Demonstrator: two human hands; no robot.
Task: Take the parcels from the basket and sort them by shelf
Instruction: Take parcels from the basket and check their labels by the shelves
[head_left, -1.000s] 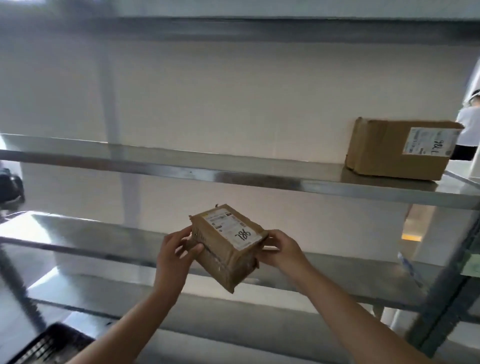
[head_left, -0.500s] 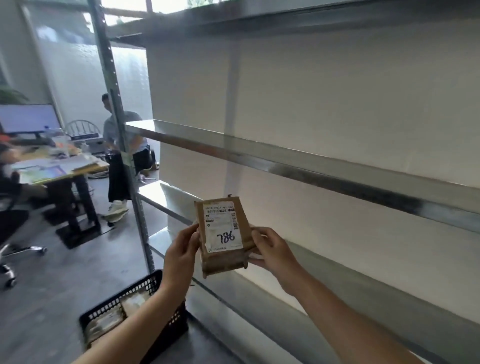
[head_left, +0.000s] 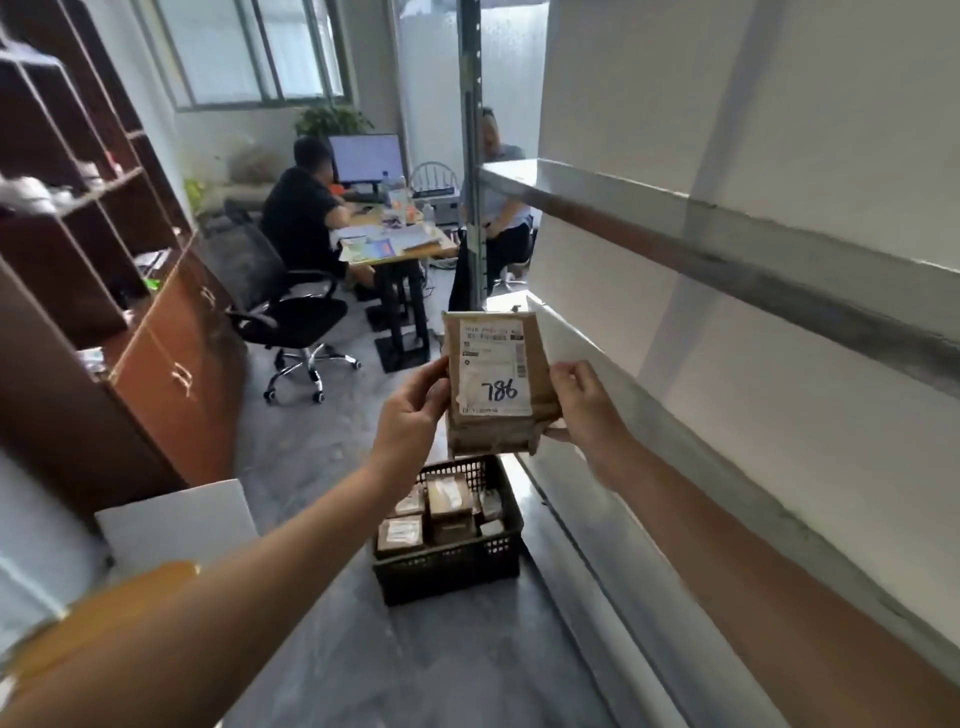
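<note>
I hold a small brown cardboard parcel (head_left: 493, 384) upright in front of me, its white label marked 786 facing me. My left hand (head_left: 413, 410) grips its left edge and my right hand (head_left: 584, 408) grips its right edge. Below it on the floor stands a black plastic basket (head_left: 452, 564) holding several more labelled parcels. The metal shelving unit (head_left: 727, 249) runs along my right side, with its lower shelf (head_left: 597, 364) just right of the parcel.
A brown cabinet with open shelves (head_left: 130, 291) lines the left wall. A white box (head_left: 176, 519) sits low on the left. Two people sit at a desk (head_left: 395, 244) with a monitor behind a black office chair (head_left: 280, 306). A shelf upright (head_left: 471, 156) stands ahead.
My view has swung left from the shelves toward the room and basket. The parcel has turned upright in both hands, label toward me. The larger box on the shelf is out of view.
</note>
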